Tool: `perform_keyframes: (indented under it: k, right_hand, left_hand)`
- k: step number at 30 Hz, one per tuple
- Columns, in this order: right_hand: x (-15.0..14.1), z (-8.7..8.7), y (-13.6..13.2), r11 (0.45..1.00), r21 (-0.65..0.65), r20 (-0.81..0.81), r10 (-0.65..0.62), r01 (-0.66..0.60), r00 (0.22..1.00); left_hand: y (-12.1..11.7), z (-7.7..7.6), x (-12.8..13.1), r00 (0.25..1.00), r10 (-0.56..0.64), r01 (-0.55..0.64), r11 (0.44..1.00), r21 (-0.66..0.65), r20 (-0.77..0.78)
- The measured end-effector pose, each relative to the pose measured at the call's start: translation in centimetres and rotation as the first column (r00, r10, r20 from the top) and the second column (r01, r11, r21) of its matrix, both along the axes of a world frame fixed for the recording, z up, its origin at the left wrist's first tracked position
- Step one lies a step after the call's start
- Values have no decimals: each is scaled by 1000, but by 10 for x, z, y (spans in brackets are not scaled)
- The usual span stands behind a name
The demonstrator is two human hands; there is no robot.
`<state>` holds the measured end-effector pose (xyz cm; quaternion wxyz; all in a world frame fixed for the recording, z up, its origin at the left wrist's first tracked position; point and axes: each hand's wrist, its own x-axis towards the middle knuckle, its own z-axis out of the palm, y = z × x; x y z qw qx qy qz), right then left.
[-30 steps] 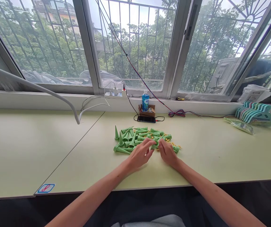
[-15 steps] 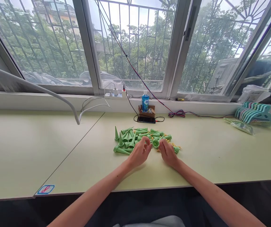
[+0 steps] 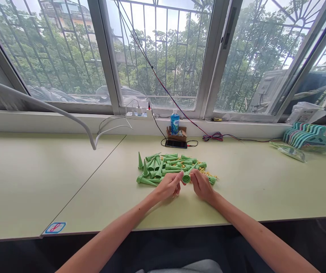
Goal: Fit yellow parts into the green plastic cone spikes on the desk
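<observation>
A green plastic cone spike point(image 3: 186, 178) is held between my two hands, its round open end turned toward me and its point slanting away to the upper right. My left hand point(image 3: 170, 185) is closed, with thumb and fingers at the left rim of the cap. On the other side my right hand point(image 3: 203, 185) has its curled fingers against the spike; some fingertips are hidden. Just beyond lies a pile of similar green cone spikes point(image 3: 175, 162), most on their sides. A couple stand upright at the left, like this upright spike point(image 3: 140, 162). Small yellow pieces point(image 3: 212, 175) lie scattered by my right hand.
Behind the pile, a phone point(image 3: 176, 144) with a black cable lies before a small cardboard box point(image 3: 183, 132) and a blue bottle point(image 3: 175, 123). Turquoise hangers point(image 3: 306, 137) and a clear plastic packet point(image 3: 289, 151) are at far right. A grey tube point(image 3: 74, 117) arches in from the left.
My left hand has come in from beside the spike and closed on its cap. The spike's open end has dropped slightly toward me. My right hand has barely moved.
</observation>
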<state>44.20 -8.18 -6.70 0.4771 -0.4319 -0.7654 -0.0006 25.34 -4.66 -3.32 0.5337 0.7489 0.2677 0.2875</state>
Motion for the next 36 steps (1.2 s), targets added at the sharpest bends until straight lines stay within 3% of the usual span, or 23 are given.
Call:
perform_keyframes:
  k: [8,14,23,31,36]
  right_hand:
    - [-1,-1,1,999,-20,-7,-46,46,999]
    - [1,-4,4,999,-38,0,-32,32,999]
    - [-2,1,3,998,-57,25,-19,21,1000]
    - [-1,-1,4,996,-30,3,-84,84,996]
    - [-1,1,5,984,45,-74,-169,172,983]
  left_hand:
    - [-3,6,0,1000,11,-13,985,175,13]
    - [-4,9,0,998,52,-55,938,343,19]
    - [2,-5,-1,996,91,-86,873,480,12]
    - [2,-4,1,984,174,-167,857,487,30]
    - [2,-1,3,970,231,-241,906,347,69]
